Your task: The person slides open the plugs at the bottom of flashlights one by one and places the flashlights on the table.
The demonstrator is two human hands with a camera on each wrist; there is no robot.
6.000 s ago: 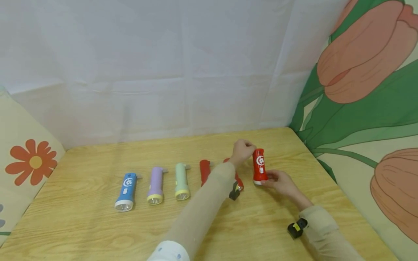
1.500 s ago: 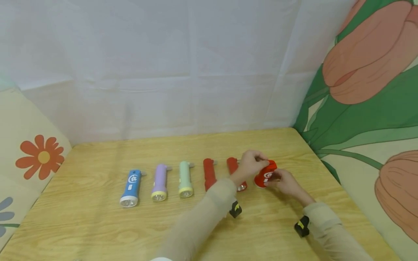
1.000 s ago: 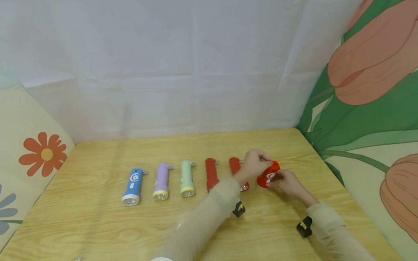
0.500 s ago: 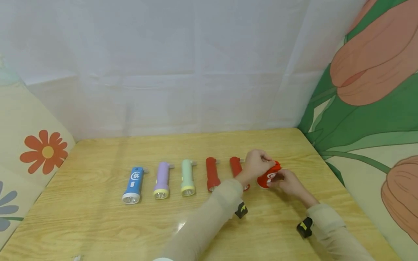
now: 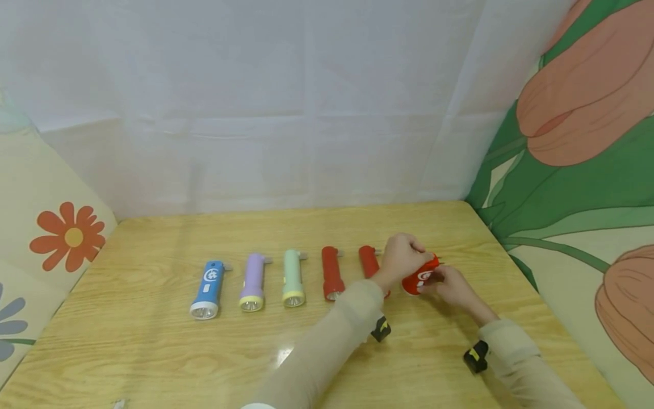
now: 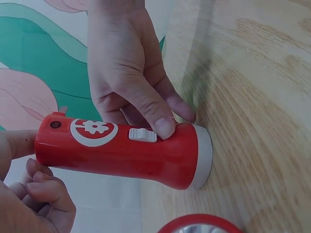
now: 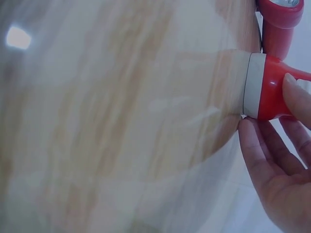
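Observation:
A red flashlight [image 5: 421,276] with a white rim stands tilted on its lens end at the right of the table. My right hand [image 5: 452,285] grips it near the head, thumb beside the white switch, as the left wrist view shows. At the tail end is my left hand [image 5: 403,257], its fingers [image 6: 22,144] touching the end and underside. A small plug piece [image 6: 63,110] sticks out at the tail. Left of my hands lie two more red flashlights, one whole [image 5: 332,272] and one [image 5: 368,260] partly hidden by my left hand.
Further left in the row lie a mint green flashlight [image 5: 293,278], a purple flashlight [image 5: 252,282] and a blue flashlight [image 5: 208,289], each with a plug piece out. The wooden table [image 5: 168,352] ends at a white cloth [image 5: 245,113]. A flowered cloth [image 5: 572,216] hangs at the right.
Six seconds ago the red flashlight stood more upright, my left hand at its top. Now it leans over, with my left hand lower. Over the last second both hands have barely moved.

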